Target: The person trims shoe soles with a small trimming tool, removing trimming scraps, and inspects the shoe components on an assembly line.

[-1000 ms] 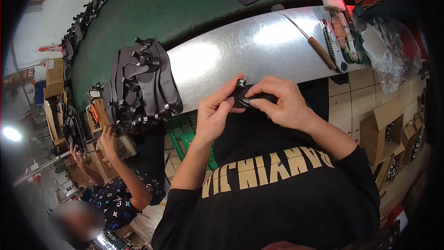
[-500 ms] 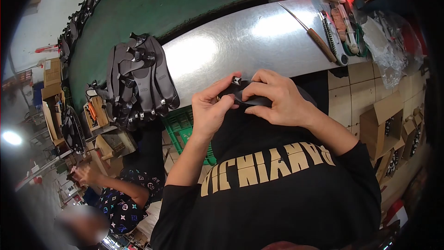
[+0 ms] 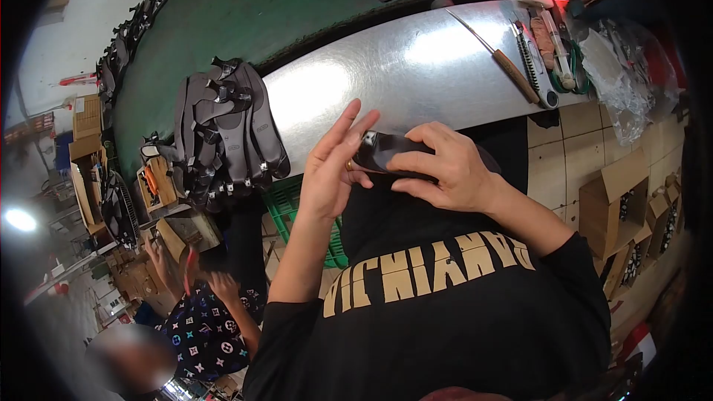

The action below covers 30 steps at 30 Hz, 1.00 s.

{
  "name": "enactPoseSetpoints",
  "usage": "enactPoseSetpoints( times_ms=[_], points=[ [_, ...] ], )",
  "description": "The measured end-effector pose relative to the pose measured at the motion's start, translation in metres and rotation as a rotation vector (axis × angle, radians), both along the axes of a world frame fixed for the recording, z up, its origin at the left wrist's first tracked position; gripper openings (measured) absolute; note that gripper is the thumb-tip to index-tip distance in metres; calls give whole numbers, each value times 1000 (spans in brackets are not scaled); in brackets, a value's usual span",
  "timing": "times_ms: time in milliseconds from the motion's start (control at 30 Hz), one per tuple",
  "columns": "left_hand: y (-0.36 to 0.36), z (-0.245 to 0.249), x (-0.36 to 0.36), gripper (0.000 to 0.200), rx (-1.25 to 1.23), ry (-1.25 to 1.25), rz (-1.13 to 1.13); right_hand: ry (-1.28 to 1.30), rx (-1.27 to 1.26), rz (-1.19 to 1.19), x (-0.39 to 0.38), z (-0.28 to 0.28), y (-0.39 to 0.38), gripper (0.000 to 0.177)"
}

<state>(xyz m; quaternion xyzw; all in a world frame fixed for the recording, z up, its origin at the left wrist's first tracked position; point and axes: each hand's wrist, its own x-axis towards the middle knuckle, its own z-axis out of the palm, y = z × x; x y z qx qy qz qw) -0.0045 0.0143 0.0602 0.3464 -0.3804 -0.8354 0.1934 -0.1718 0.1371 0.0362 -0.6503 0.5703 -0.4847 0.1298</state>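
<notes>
I see my right hand [image 3: 445, 167] clasping a glossy black sole piece [image 3: 379, 150], its fingers curled over the top and the thumb beneath. My left hand [image 3: 330, 178] stands flat against the piece's left end, fingers straight and spread. Beyond the fingertips lies the metal table [image 3: 386, 74]; a stack of dark soles [image 3: 223, 134] sits well left of my left fingers.

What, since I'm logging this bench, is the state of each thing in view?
Black sandal piece: held in the grip of the right hand.
Left hand: fingers stretched open, thumb by the piece.
Sandal stack: piled at the metal table's left end.
Knife: lying flat, untouched.
Cardboard box: flaps open.
</notes>
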Motion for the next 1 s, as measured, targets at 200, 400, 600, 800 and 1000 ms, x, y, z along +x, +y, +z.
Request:
enactPoseSetpoints(
  times_ms=[200,400,600,800,1000],
  points=[
    [5,-11,-2,35,-90,-223,-117,-133,129,-108,0,-1,4,18],
    [13,-15,-9,29,-273,-302,-207,-76,158,-139,3,-6,4,17],
    [18,-19,-6,23,-306,-342,-273,-146,248,-122,3,-10,9,18],
    [17,-22,0,19,-326,-362,-290,-428,414,-87,7,-4,12,15],
    [19,-7,2,17,-364,-358,-307,-802,574,93,-1,-7,11,15]
  ],
)
